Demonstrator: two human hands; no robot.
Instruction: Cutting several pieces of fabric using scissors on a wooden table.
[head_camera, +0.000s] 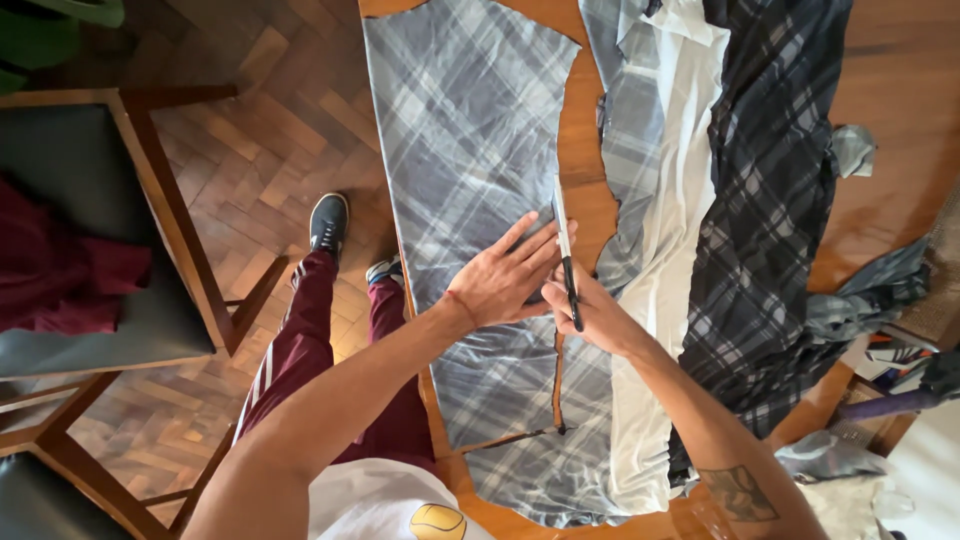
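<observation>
The cutting of a panel from the pale blue-grey plaid cloth (470, 130) on the brown wooden table (580, 140) looks to be midway; the next snip likely needs the cloth kept taut. The left hand (505, 280) lies flat on it, fingers spread. The right hand (590, 312) is curled around the black-handled scissors (566, 255), blades along the cut edge just beside the left fingertips.

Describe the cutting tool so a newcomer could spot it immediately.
Start at the wooden table covered in plaid fabric. Where both hands meet mid-table, the right hand grips scissors: black handle, thin pale blade pointing away, the only rigid tool among cloth.
</observation>
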